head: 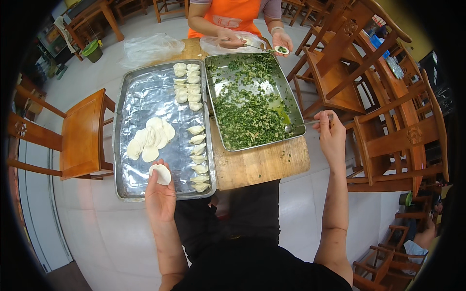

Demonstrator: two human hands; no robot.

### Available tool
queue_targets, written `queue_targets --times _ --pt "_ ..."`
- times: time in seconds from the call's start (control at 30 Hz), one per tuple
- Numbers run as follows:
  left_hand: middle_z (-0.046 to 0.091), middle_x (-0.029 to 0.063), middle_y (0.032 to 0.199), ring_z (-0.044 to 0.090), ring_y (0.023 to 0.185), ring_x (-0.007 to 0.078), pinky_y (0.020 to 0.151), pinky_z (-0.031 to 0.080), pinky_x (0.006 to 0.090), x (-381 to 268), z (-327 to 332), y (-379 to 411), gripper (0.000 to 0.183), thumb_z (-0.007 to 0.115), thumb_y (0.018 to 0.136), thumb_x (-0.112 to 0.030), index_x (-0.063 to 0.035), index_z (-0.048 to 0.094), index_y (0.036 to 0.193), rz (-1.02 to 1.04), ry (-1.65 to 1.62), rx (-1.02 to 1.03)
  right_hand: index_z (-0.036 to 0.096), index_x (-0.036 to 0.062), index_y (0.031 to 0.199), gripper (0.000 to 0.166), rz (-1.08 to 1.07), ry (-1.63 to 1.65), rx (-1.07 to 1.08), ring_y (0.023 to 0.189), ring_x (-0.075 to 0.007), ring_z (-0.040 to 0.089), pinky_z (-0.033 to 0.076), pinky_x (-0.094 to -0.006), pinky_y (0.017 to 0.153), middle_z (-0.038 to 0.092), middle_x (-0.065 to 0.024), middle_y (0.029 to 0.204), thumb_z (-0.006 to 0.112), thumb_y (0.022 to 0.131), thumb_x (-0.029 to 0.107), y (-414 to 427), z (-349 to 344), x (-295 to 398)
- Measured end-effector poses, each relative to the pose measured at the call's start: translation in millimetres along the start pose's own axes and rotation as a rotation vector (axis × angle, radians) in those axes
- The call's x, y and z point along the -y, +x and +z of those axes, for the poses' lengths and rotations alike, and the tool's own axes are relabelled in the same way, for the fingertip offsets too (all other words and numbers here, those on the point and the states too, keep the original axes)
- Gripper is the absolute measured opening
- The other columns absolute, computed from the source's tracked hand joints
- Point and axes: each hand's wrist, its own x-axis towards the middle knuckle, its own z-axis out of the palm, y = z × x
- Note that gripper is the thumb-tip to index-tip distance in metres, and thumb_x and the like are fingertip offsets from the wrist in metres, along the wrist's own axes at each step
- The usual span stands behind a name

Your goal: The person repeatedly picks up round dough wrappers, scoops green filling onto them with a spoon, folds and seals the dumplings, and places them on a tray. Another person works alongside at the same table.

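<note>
My left hand (160, 192) holds a round dough wrapper (161, 174) over the near edge of a metal tray (134, 98). On that tray lie a pile of overlapping wrappers (154, 134) and, along its right side, folded dumplings (198, 150) in a near row and a far group. My right hand (330, 129) grips the handle of a metal spoon (309, 123); its bowl end rests inside the right edge of a deeper metal pan (255, 146). That pan holds chopped green filling (247, 116), with yellowish liquid near the spoon.
Across the wooden table (262, 160), a person in an orange apron (233, 14) holds a filled wrapper (281, 50) and a utensil. Clear plastic bags (153, 49) lie at the far edge. Wooden chairs stand left (82, 134) and right (400, 142).
</note>
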Motion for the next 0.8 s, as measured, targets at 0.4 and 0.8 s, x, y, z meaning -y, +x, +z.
queue_targets --times 0.4,0.8 --pt "0.060 0.0161 0.129 0.062 0.118 0.0288 0.100 0.056 0.0396 13.7 -2.9 -1.3 0.028 0.055 0.101 -0.010 0.0003 0.053 0.127 -0.221 -0.226 0.069 0.064 0.0016 0.115 0.023 -0.344 0.038 0.062 0.095 -0.0192 0.068 0.052 -0.0303 0.084 0.069 -0.0118 0.104 0.049 0.106 0.016 36.4 108.1 -22.2" --pt "0.054 0.0188 0.136 0.057 0.124 0.0322 0.105 0.053 0.0421 18.2 13.7 0.9 0.035 0.057 0.099 -0.009 0.0036 0.048 0.131 -0.196 -0.095 0.009 0.065 0.0011 0.117 0.027 -0.331 0.230 0.483 0.101 -0.0175 0.065 0.049 -0.0316 0.092 0.066 -0.0095 0.109 0.045 0.107 0.015 48.2 151.7 -16.5"
